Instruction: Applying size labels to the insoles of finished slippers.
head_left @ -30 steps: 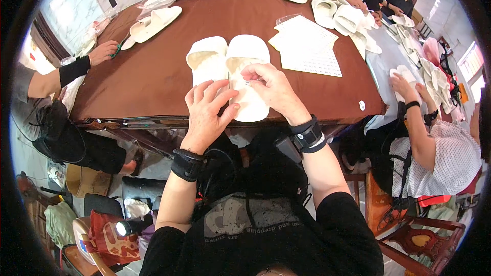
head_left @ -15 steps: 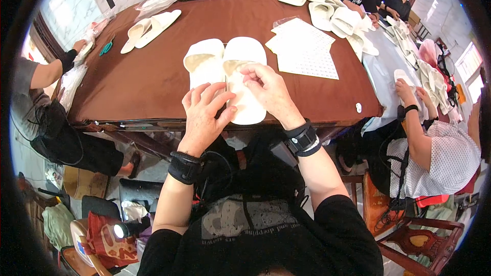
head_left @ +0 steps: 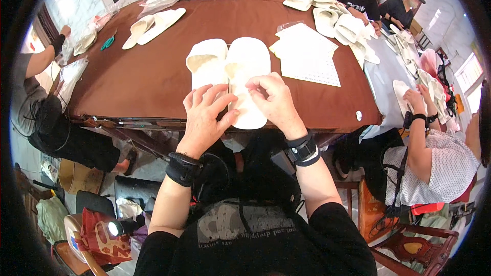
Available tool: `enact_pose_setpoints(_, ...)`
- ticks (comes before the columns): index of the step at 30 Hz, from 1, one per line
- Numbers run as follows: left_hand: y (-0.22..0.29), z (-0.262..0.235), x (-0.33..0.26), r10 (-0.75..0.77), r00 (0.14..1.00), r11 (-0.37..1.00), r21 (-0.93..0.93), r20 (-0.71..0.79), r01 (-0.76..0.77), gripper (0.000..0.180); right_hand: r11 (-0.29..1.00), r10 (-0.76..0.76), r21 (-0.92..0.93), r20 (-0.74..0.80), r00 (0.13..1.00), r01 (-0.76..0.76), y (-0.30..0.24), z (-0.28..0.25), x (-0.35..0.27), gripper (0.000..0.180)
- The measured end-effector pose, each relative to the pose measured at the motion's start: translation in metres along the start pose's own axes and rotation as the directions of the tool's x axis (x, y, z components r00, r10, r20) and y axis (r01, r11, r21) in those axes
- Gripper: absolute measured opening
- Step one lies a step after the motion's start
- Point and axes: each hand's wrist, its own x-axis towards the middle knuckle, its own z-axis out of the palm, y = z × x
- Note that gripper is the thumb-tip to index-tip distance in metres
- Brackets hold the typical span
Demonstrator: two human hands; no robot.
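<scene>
A pair of white slide slippers lies side by side on the brown cloth in front of me, toes pointing away. My left hand (head_left: 204, 115) rests over the heel of the left slipper (head_left: 206, 56), its fingers spread and its thumb reaching to the edge of the right slipper (head_left: 248, 51). Above the right slipper's footbed, my right hand (head_left: 276, 103) has thumb and fingers drawn together in a pinch. Whatever lies between those fingertips, if anything, is too small to make out. Both wrists wear black bands.
Printed white sheets (head_left: 309, 56) lie right of the slippers, near a heap of white slippers (head_left: 348, 25). Another pair (head_left: 153, 26) and teal-handled scissors (head_left: 107, 43) are at left. People work around the table; one sits close at right (head_left: 432, 158). A wooden chair (head_left: 417, 248) stands behind at right.
My right hand has shifted toward me along the right slipper, away from its strap. My left hand stays nearly where it was. The whole view has moved slightly.
</scene>
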Motion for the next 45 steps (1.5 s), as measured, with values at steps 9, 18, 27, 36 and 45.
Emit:
enact_pose_setpoints(9,0.001,-0.001,0.001,0.006,1.000,1.000,-0.011,-0.002,-0.006,0.028,0.952,-0.245,-0.197,-0.020,0.969,0.236,-0.003,-0.006,-0.018,0.013)
enact_pose_setpoints(18,-0.002,0.000,-0.002,-0.016,1.000,0.999,-0.036,-0.016,0.016,0.027,0.978,0.016,0.211,-0.065,0.998,-0.002,-0.003,-0.012,-0.015,0.014)
enact_pose_setpoints(27,0.000,-0.001,-0.002,-0.014,1.000,0.999,-0.029,-0.009,0.014,0.027,0.982,0.066,0.183,-0.059,0.996,-0.054,-0.005,-0.008,-0.013,0.014)
enact_pose_setpoints(36,0.014,-0.010,0.015,0.003,0.997,0.996,-0.093,0.073,0.004,0.030,0.997,-0.073,-0.035,0.018,0.997,0.073,-0.002,-0.008,-0.012,0.018)
enact_pose_setpoints(45,0.021,0.003,0.014,0.038,0.995,0.999,-0.031,0.089,-0.035,0.043,0.992,0.054,0.119,-0.084,0.995,-0.044,0.004,0.003,-0.011,0.020)
